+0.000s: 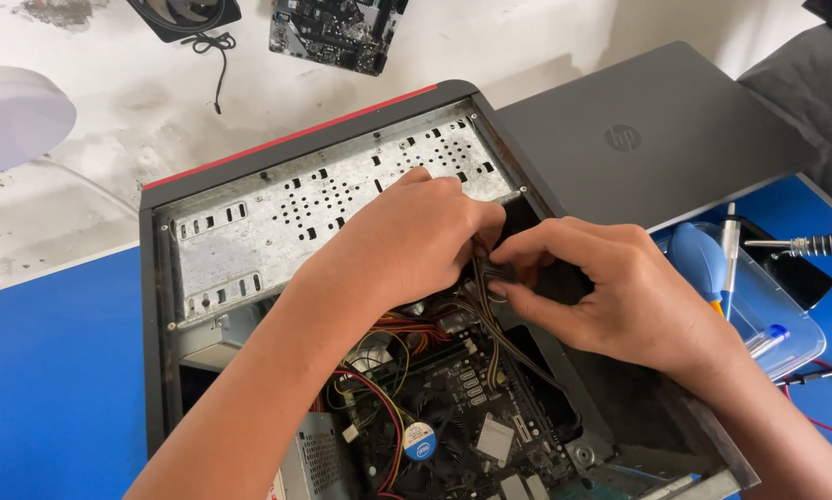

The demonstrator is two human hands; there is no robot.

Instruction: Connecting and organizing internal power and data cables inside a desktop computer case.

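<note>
Bundle of cables [490, 319] rising from the motherboard [453, 407] inside the open computer case [342, 204], its black connector [497, 273] pinched at the top. Left hand [406, 245] curled around that connector from one side, right hand [610, 296] clamped on it from the other, fingertips meeting. Nearby: closed grey laptop [638, 139], clear tool tray [768, 296], blue table [55, 370].

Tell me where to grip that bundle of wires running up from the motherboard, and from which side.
Grip the wire bundle near its upper end, at the black connector, not mid-run. Both the left hand and right hand pinch there now. Come from above through the open side of the case; the perforated drive cage blocks the far side, and the strands probably flex lower down.
</note>
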